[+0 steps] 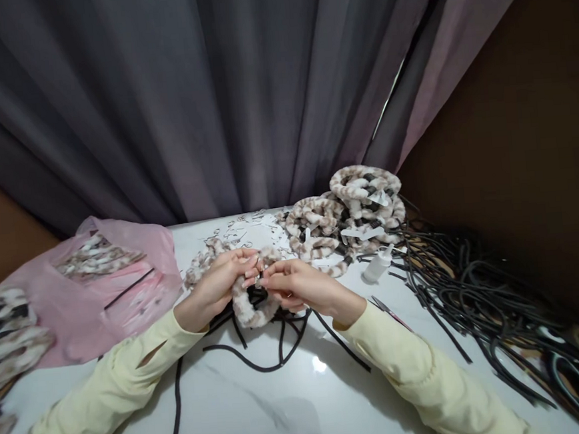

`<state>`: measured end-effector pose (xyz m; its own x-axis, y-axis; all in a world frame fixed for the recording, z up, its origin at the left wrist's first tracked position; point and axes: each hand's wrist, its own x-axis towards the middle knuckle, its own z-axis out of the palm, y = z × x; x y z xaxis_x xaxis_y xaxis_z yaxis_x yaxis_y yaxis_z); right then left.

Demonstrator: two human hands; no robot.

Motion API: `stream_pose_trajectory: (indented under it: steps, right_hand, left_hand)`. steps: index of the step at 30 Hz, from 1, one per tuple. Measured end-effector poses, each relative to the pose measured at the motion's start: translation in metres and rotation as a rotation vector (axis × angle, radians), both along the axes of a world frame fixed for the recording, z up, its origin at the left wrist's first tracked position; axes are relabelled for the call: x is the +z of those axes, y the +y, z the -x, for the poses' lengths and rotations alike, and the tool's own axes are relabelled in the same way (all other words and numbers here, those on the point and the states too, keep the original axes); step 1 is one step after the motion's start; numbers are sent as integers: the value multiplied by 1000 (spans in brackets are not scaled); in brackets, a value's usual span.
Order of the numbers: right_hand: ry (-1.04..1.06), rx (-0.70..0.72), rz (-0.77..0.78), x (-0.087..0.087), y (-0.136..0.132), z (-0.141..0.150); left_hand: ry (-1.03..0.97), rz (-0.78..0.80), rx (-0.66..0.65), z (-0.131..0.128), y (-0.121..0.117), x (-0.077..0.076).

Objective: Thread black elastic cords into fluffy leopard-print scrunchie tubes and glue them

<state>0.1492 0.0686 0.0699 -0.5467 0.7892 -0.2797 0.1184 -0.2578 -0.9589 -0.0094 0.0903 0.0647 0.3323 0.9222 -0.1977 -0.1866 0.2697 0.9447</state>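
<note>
Between my hands is a furry ring [251, 313], white with brownish patches, held up over the middle of the table. My left hand [224, 277] is closed, its fingers pinching the ring's upper left part. My right hand [299, 284] is closed too, with thumb and forefinger pressed together at the top of the ring, close to the left fingertips. Something small and shiny shows where the fingertips meet, too small to make out. Black cords [261, 366] spread out on the table below the ring.
Furry rings [366, 183] with white tags are piled at the back right. Near them stand a small white bottle [377, 265] and scissors [390, 313]. Many black cords [476, 296] heap along the right. A pink plastic bag [92, 319] and furry pieces [13, 339] lie left; small metal hooks [238, 231] lie behind.
</note>
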Motion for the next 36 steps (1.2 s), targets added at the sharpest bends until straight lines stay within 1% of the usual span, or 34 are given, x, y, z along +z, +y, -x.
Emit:
stream_pose_trajectory:
  steps: [2, 3, 4, 5, 7, 9, 10, 11, 13, 16, 18, 20, 22, 25, 28, 31, 33, 36]
  right_hand:
    - [80, -11, 103, 2, 1, -1]
    - [65, -26, 106, 2, 1, -2]
    - [19, -48, 71, 3, 0, -3]
    - [-45, -70, 3, 3, 0, -4]
    - [-182, -106, -206, 4, -1, -6]
    - [-278, -113, -406, 6, -3, -6]
    - [-311, -105, -467, 8, -4, -6]
    - [-337, -87, -498, 9, -6, -6]
    - [-359, -21, -498, 12, -9, -5]
    - [-317, 91, -487, 14, -14, -5]
    - [-295, 111, -503, 13, -15, -5]
    - [-300, 78, -535, 12, -14, -7]
    - [-312, 58, -580, 14, -12, -10]
    - [-377, 39, -688, 22, -7, -18]
    - [-426, -70, -764, 28, 0, -27]
    - [-355, -130, -726, 27, 7, -31]
    - [-311, -123, -691, 22, 9, -30]
    - [-297, -117, -679, 17, 10, -27]
  left_hand:
    - [138, -137, 27, -1, -5, 2]
    - [226, -225, 39, -2, -7, 4]
    - [320, -321, 59, -2, -9, 4]
    - [417, -418, 87, -2, -11, 5]
    - [600, -586, 153, -2, -15, 4]
    - [763, -719, 208, -2, -17, 0]
    - [834, -778, 227, -2, -17, -3]
    - [893, -833, 239, -1, -17, -6]
    - [982, -918, 241, 0, -17, -12]
    - [1091, -989, 204, 2, -17, -18]
    - [1137, -1043, 169, 3, -17, -20]
    - [1156, -1092, 117, 3, -16, -19]
    - [1135, -1111, 31, 2, -15, -18]
    - [1025, -1110, -90, 2, -15, -14]
    - [896, -1118, -130, 3, -19, -10]
    - [821, -1132, -160, 4, -26, -7]
    - [787, -1146, -176, 3, -30, -5]
    - [754, -1159, -168, 2, -33, -6]
